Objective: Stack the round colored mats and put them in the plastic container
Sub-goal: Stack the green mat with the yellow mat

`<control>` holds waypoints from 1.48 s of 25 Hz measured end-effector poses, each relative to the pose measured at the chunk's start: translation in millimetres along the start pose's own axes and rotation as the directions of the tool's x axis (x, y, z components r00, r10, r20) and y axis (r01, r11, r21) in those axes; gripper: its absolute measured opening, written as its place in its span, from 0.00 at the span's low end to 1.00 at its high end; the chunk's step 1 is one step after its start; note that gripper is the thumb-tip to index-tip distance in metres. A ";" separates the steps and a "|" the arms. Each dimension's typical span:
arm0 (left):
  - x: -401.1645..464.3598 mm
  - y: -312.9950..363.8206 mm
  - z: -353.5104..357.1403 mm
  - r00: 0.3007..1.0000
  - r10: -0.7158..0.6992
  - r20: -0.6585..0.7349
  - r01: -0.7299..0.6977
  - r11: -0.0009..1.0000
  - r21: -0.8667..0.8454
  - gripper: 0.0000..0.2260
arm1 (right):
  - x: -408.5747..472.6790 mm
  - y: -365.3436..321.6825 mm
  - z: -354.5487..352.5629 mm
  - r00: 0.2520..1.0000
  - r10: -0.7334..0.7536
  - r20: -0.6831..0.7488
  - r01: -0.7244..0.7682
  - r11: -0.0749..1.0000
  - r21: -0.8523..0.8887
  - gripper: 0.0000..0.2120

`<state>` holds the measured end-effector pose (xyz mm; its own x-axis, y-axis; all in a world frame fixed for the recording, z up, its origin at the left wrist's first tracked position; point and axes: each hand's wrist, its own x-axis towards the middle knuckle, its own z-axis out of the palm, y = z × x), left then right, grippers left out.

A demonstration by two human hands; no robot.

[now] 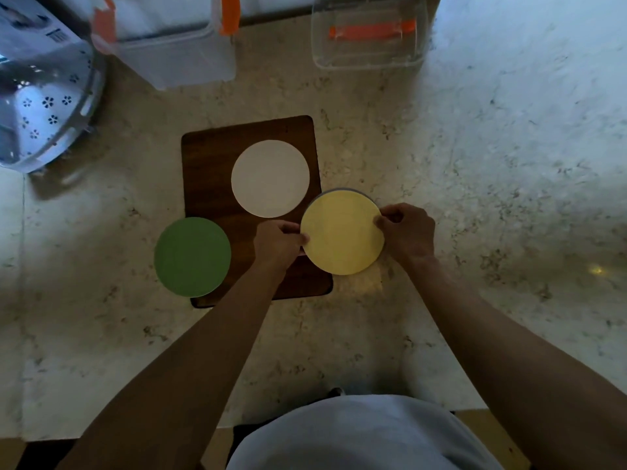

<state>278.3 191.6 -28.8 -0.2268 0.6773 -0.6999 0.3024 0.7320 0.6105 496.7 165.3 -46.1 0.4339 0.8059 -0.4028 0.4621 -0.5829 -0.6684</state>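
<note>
2 hands pinch yellow mat (pixel 342 234): left grip (pixel 276 240) clamped on left edge, right grip (pixel 407 230) on right edge.

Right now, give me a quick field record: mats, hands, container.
held: round yellow mat, gripped at opposite edges by left hand and right hand
under it: grey edge of another mat showing
loose: round white mat on dark wooden board; round green mat overlapping the board's edge
container: clear plastic container, top right, no mats inside
</note>
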 end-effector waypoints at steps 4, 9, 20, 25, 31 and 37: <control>1.3 0.0 0.1 1.000 0.012 -0.001 -0.012 1.000 0.002 0.09 | -2.2 -0.5 -1.0 1.000 -0.007 0.006 0.007 0.999 0.036 0.08; 0.8 3.1 -0.7 1.000 0.007 -0.002 -0.007 0.999 0.033 0.09 | -1.2 -4.9 2.6 0.998 0.063 -0.012 -0.062 0.996 0.068 0.05; 2.0 3.1 -3.3 0.999 0.046 -0.001 -0.046 0.996 0.076 0.07 | -3.0 -3.7 5.1 0.999 0.049 -0.007 -0.048 0.994 0.094 0.06; 4.6 8.5 -2.3 0.999 0.035 -0.015 -0.034 0.994 0.105 0.07 | 1.2 -7.9 7.5 0.999 0.049 -0.024 -0.046 0.996 0.082 0.05; 8.6 10.6 3.1 0.995 0.059 -0.078 -0.042 0.980 0.197 0.07 | 6.2 -9.1 8.1 0.999 0.007 -0.033 -0.007 1.000 -0.005 0.07; -4.0 17.8 12.2 0.965 0.247 -0.087 -0.164 0.830 0.534 0.07 | 3.0 -11.9 10.4 0.997 -0.053 -0.055 0.046 0.990 -0.133 0.06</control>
<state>295.8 201.0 -19.7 -0.2251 0.8409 -0.4922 0.7822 0.4572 0.4232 484.5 175.8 -45.8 0.4508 0.8288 -0.3315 0.5798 -0.5542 -0.5972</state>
